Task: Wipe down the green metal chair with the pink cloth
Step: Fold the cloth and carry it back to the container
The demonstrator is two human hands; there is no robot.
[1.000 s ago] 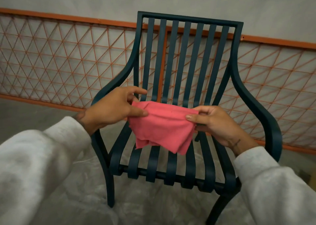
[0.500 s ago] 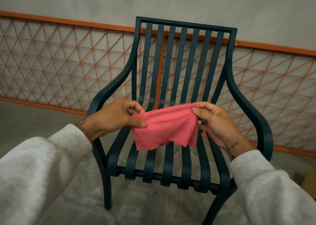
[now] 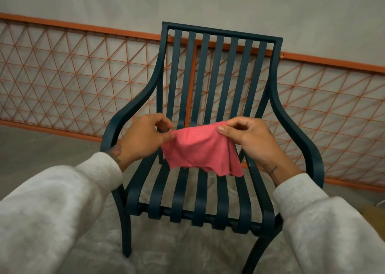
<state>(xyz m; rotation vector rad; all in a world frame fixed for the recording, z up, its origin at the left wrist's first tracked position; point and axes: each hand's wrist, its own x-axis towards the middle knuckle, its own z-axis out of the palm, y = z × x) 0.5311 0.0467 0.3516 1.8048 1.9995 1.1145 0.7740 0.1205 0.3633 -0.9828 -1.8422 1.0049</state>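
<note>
Up over the green chair (image 3: 220, 98) seat, the pink cloth (image 3: 200, 150) is pinched at its top corners by the left hand (image 3: 145, 136) and right hand (image 3: 252, 140), held apart.

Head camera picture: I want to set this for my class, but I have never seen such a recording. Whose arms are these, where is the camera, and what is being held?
No machine here: the camera sits on a person's head and looks forward and down, so the grey sleeves are that person's own arms. The left hand and right hand each pinch an upper corner of a pink cloth, which hangs between them. Behind and below it stands a dark green metal chair with slats, on a floor covered in pale sheeting. Behind the chair runs an orange lattice railing along a grey wall.
</note>
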